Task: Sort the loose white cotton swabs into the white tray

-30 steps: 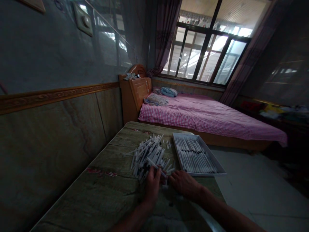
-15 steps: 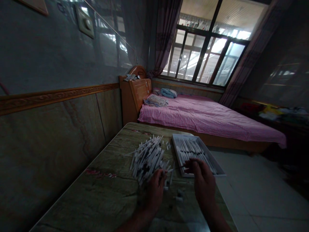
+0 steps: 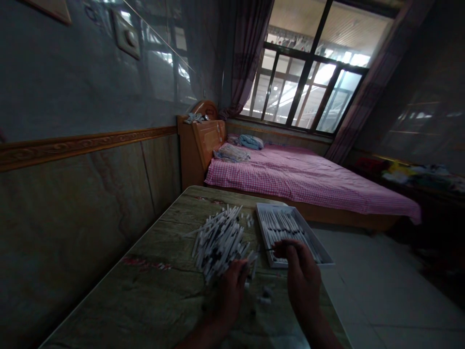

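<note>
A loose pile of thin white sticks [image 3: 221, 242], some with dark parts, lies on the table. At the pile's near edge, my left hand [image 3: 234, 281] is closed in a pinch on what looks like one short white stick, blurred at the fingertips. My right hand [image 3: 303, 274] is closed on a thin dark rod-like tool [image 3: 269, 249], whose tip points left toward my left hand. It hovers over the near end of a white tray [image 3: 315, 231], where similar sticks lie in rows. Small white and dark pieces [image 3: 264, 299] lie between my hands.
The wood-patterned table [image 3: 145, 295] runs along a marbled wall [image 3: 119, 189]. Beyond it stands a bed with a pink checked sheet [image 3: 290, 179] and a wooden headboard [image 3: 198, 145]. Tiled floor [image 3: 363, 271] lies to the right.
The view has shifted slightly. Both hands stay nearly in place, each still closed; the dark tool still points toward my left hand.
</note>
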A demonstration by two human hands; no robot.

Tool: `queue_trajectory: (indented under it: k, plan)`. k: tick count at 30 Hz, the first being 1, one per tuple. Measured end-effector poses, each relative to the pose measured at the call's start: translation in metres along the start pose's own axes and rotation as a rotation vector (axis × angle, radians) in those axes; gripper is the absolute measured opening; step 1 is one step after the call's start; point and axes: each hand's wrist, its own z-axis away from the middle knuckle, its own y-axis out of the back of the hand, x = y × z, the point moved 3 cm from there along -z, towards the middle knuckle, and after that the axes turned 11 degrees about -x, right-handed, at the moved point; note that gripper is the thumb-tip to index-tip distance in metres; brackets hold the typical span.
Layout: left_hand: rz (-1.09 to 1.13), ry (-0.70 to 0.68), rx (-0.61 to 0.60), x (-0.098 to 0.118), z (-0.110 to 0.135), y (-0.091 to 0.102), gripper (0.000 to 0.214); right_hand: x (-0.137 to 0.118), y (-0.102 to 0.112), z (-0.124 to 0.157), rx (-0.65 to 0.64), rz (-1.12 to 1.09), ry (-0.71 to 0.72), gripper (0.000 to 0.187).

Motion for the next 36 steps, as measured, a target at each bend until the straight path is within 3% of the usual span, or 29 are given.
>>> queue_trajectory:
  k: [4, 12, 20, 30, 33, 36]
  plan:
    - [-0.012, -0.002, -0.011, -0.002, 0.000, -0.001, 0.022, -0.001, 0.003, -0.001, 0.001, 0.017, 0.010, 0.026]
    - [0.044, -0.030, -0.031, 0.008, 0.001, 0.001, 0.023, -0.002, 0.000, 0.000, -0.132, 0.130, 0.067, 0.025]
    - [-0.263, -0.149, -0.053, 0.014, 0.001, 0.005, 0.020, -0.008, 0.006, -0.001, -0.310, 0.211, 0.112, 0.024]
    - [-0.214, -0.212, -0.078, 0.013, 0.006, 0.002, 0.022, 0.017, -0.017, 0.022, -0.535, 0.241, 0.053, 0.018]
    - [-0.115, -0.177, -0.057, 0.011, 0.005, 0.004, 0.023, 0.021, -0.015, 0.021, -0.456, 0.225, 0.020, 0.013]
    - [0.094, -0.036, 0.061, 0.007, 0.002, 0.007, 0.046, 0.024, -0.007, 0.019, -0.256, 0.145, -0.074, 0.021]
